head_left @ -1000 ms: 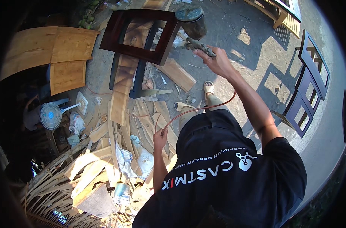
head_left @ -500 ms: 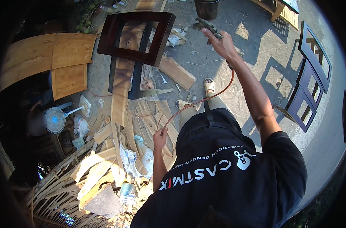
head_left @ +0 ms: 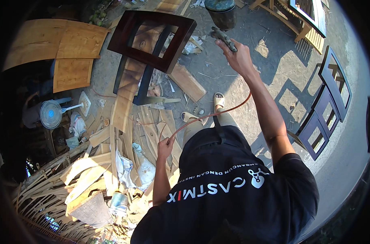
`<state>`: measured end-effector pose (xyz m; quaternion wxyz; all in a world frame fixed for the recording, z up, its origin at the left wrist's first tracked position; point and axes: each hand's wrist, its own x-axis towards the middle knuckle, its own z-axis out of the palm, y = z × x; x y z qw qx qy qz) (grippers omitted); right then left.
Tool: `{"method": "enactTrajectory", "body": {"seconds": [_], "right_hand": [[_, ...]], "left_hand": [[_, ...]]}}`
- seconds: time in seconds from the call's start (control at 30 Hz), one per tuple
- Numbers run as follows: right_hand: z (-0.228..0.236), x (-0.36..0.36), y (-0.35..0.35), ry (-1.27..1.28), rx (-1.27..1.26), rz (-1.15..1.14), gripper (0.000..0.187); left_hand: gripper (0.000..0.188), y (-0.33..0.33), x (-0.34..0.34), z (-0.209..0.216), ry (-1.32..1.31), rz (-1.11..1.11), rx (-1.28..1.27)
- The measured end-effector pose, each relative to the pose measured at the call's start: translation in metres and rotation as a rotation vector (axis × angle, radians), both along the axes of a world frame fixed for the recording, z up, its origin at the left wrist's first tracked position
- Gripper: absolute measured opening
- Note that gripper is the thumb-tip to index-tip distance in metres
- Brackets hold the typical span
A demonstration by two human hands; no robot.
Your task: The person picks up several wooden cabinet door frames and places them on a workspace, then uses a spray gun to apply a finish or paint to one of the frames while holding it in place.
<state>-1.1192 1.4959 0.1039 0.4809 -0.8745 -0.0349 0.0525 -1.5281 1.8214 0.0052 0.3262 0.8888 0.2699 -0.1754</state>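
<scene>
My right hand (head_left: 240, 57) is stretched out ahead with its fingers wrapped round a spray gun (head_left: 224, 39). A thin orange-red hose (head_left: 217, 114) hangs in a curve from near my right wrist to my left hand (head_left: 165, 147), which is closed on it at waist height. Ahead and left of the gun, apart from it, a glossy dark red-brown wooden frame (head_left: 122, 34) with a cut-out opening rests tilted on a support. Beneath it are a long plank (head_left: 124, 107) and a dark frame (head_left: 142, 91).
A dark bucket (head_left: 223, 18) stands just beyond the gun. Dark panels with openings (head_left: 315, 116) lean along the right. Wood scraps (head_left: 89, 175) and plastic bags (head_left: 146, 173) litter the left ground. A fan (head_left: 51, 114), with a person (head_left: 30, 114) in shadow, and wooden panels (head_left: 73, 75) are further left.
The view has shifted a little, showing more of the bucket. My right hand has turned the spray gun slightly and sits lower in view. Both hands keep their hold.
</scene>
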Motion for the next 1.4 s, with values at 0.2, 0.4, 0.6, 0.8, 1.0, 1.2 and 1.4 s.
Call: {"method": "enactTrajectory", "body": {"seconds": [0.2,0.4,0.6,0.8,1.0,1.2,1.4], "right_hand": [[0.009,0.057,0.040,-0.105,-0.038,0.079,0.065],[0.028,0.079,0.118,-0.018,0.063,0.175,0.066],[0.014,0.086,0.207,0.040,0.103,0.315,0.064],[-0.017,0.084,0.285,0.087,0.152,0.424,0.057],[-0.016,0.113,0.326,0.045,0.076,0.265,0.065],[-0.011,0.139,0.341,-0.095,-0.181,0.152,0.068],[0.014,0.104,0.360,0.063,-0.105,0.363,0.065]], "left_hand": [[0.047,-0.013,0.012,0.000,-0.072,-0.034,0.010],[0.046,-0.018,-0.011,0.005,-0.145,0.137,0.036],[0.045,-0.008,-0.062,0.018,-0.326,0.395,0.172],[0.039,0.027,-0.076,0.040,-0.345,0.527,0.248],[0.040,0.082,-0.064,0.055,-0.383,0.515,0.253],[0.040,0.131,-0.044,0.070,-0.411,0.401,0.245],[0.038,0.176,-0.041,0.064,-0.452,0.430,0.235]]}}
